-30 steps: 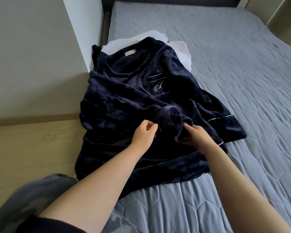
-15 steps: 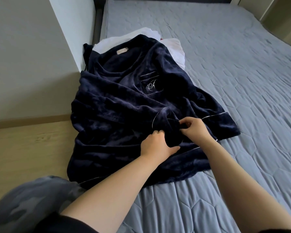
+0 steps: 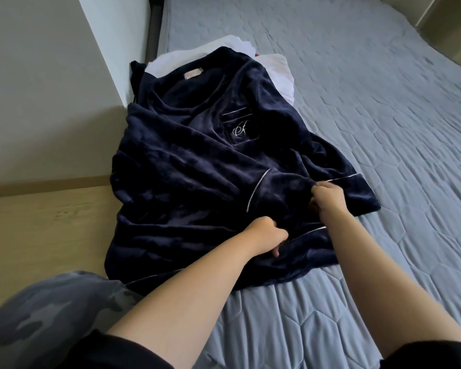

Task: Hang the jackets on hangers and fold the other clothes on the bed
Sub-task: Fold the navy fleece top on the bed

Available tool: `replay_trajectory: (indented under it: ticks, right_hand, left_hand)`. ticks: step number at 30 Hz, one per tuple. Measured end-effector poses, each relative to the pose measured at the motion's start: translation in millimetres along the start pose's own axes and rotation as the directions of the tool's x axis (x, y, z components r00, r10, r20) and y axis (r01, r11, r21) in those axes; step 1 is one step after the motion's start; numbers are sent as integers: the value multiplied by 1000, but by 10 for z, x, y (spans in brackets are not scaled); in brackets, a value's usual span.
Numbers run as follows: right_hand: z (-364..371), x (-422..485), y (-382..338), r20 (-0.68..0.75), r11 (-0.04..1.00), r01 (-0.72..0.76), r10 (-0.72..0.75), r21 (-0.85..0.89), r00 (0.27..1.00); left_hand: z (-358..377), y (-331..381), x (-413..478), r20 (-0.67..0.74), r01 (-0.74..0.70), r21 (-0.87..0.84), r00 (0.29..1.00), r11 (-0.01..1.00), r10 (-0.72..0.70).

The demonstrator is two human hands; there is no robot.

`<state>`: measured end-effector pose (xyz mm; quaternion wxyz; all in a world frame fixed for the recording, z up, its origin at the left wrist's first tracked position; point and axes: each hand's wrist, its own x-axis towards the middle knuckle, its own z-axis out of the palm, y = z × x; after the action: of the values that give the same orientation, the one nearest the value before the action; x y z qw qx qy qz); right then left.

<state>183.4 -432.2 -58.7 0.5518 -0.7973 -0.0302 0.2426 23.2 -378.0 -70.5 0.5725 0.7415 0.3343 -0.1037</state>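
The left hand [image 3: 266, 235] has slid down toward 6 o'clock, and the sleeve [image 3: 274, 193] now shows its piped cuff opened out between the hands. The left fingers are curled into the navy top [image 3: 186, 166], clamped on cloth. The right hand [image 3: 328, 201], at its 2 o'clock, pinches the sleeve too. The top lies spread along the 9 o'clock edge of the bed [image 3: 357, 102], over white clothes [image 3: 274, 70] at its 12 o'clock. The sleeve seems mid-fold, and the body is not yet folded.

robe [image 3: 186, 166] on bed [image 3: 357, 102], over clothes [image 3: 277, 67]
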Motion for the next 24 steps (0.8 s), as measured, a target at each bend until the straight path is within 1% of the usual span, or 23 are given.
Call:
replay_trajectory:
  ticks: [1,2,3,4,5,6,7,8,9,10,11,13,14,16,17,18,19,20,21,22,23,24]
  right_hand:
    - [-45,13,24,-5,986,-124,126,108,992]
    - [-91,25,59,-4,958,-216,220,190,975]
    - [-126,34,94,16,926,-282,288,252,958]
    - [-150,28,119,54,894,-334,333,298,941]
    - [-160,18,134,95,869,-366,356,331,930]
    - [-152,-10,135,128,859,-377,355,346,926]
    - [-123,-52,123,158,864,-375,341,335,927]
    - [-81,-104,116,192,882,-369,324,293,927]
    - [-28,-166,111,223,905,-356,306,233,925]
    - [35,-227,115,259,925,-336,285,178,923]
    - [93,-277,107,291,940,-318,271,127,918]
    - [168,-337,62,297,952,-297,265,68,917]
    - [172,-330,29,272,955,-282,249,91,930]
    - [126,-289,-21,170,969,-205,180,141,969]
    - [89,-270,-23,113,984,-150,138,99,984]
    - [55,-265,-2,56,995,-88,91,-48,994]
    - [34,-271,44,4,962,-40,43,-271,999]
    - [24,-296,103,-33,875,-7,-10,-484,999]
    - [27,-334,159,-40,770,26,-67,-638,997]
    - [55,-367,205,-33,681,78,-148,-728,988]
    - [109,-401,211,-16,599,151,-264,-786,965]
    - [178,-435,198,10,530,240,-400,-813,916]
  left_hand:
    - [14,4,-1,94,11,-59,996,998,-5]
    - [7,-15,-9,169,37,-137,986,990,-13]
    - [-35,-55,-29,199,82,-248,979,965,-32]
    - [-104,-115,-46,183,137,-394,981,909,-68]
    - [-189,-187,-52,149,181,-562,982,807,-116]
    - [-281,-262,-43,122,196,-720,980,665,-158]
    - [-374,-331,-25,106,187,-837,978,515,-182]
    - [-442,-382,1,90,162,-907,976,390,-197]
    - [-495,-414,25,70,129,-947,977,293,-203]
    - [-528,-429,44,44,93,-968,976,231,-211]
    - [-546,-431,58,21,64,-979,976,193,-219]
    - [-556,-431,60,-10,27,-987,973,158,-229]
    - [-569,-428,53,-24,10,-989,973,145,-230]
    - [-614,-429,32,-67,-43,-994,969,103,-240]
    - [-652,-437,20,-95,-77,-994,963,80,-253]
    - [-692,-446,7,-122,-112,-992,956,54,-266]
    - [-735,-463,-5,-146,-147,-989,951,18,-272]
    - [-783,-486,-15,-164,-177,-984,947,-22,-276]
    - [-833,-507,-23,-176,-199,-978,944,-57,-279]
    - [-875,-525,-32,-180,-210,-975,942,-78,-281]
    - [-903,-539,-37,-181,-212,-974,941,-82,-287]
    - [-915,-555,-37,-179,-209,-975,939,-73,-295]
